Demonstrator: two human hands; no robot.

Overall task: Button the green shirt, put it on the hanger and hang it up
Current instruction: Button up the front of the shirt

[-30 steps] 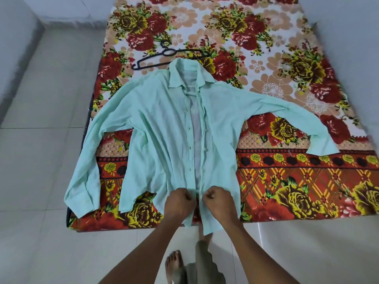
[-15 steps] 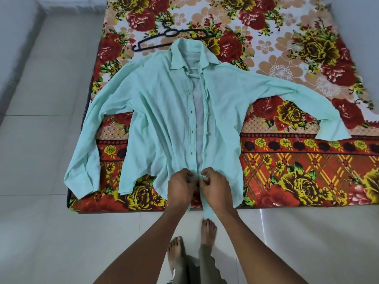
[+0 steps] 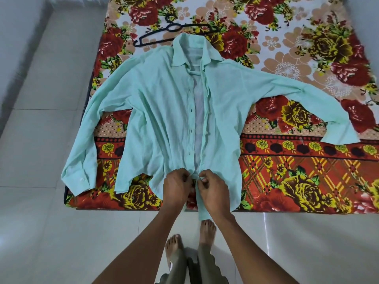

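The pale green shirt (image 3: 164,111) lies face up on the flowered mattress, sleeves spread, its front open down the middle with dark buttons along the left placket. My left hand (image 3: 177,185) pinches the left front edge near the hem. My right hand (image 3: 213,188) pinches the right front edge beside it, the two edges drawn together between my fingers. A black hanger (image 3: 162,32) lies flat on the mattress just beyond the collar, its right end hidden behind the collar.
The mattress (image 3: 307,165) with red and yellow flowers sits on a white tiled floor (image 3: 41,232). A grey wall runs along the left. My bare feet (image 3: 207,230) stand at the mattress's near edge, below the shirt hem.
My head has moved closer over the shirt. My hands have shifted slightly up the front opening and pulled the two edges closer together.
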